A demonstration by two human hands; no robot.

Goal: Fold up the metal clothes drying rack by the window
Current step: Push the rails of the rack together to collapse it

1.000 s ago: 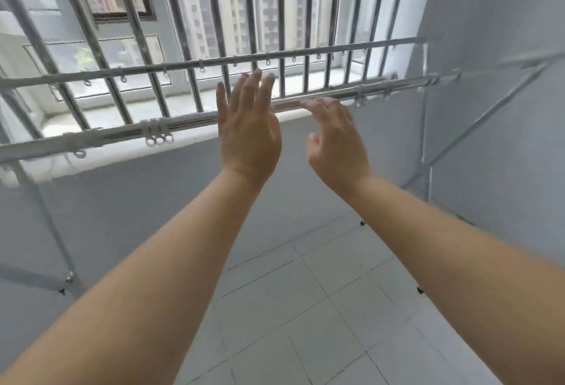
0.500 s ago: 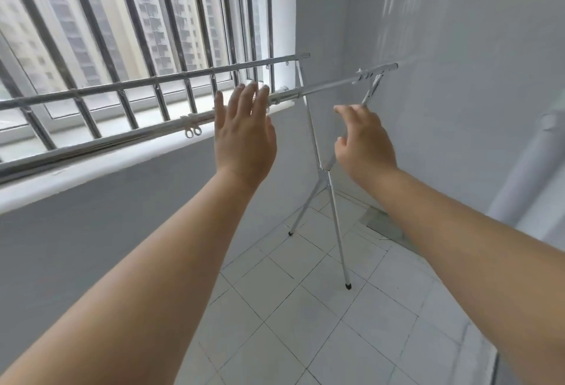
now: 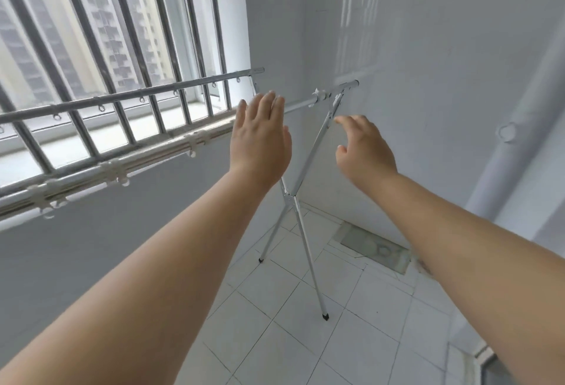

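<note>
Beside window: drying rack (image 3: pixel 308 167) unfolded, crossed legs on tiled floor (image 3: pixel 275 323).
Left hand (image 3: pixel 260 140): flat, released, over near rail.
Right hand (image 3: pixel 363 152): loosely curled, grasping nothing.

The floor (image 3: pixel 305 338) is laid with pale square tiles, their thin dark joints running on a slant across the view. The rack (image 3: pixel 308 250) stands on it by the window wall, its two crossed metal legs spreading downward from their joint. Each leg ends in a small black foot: the near foot (image 3: pixel 326 316) rests on a tile toward the middle of the floor, the far foot (image 3: pixel 260 260) nearer the wall under the window. A greenish drain plate (image 3: pixel 374 250) lies flat in the floor against the right wall, well apart from both feet.
</note>
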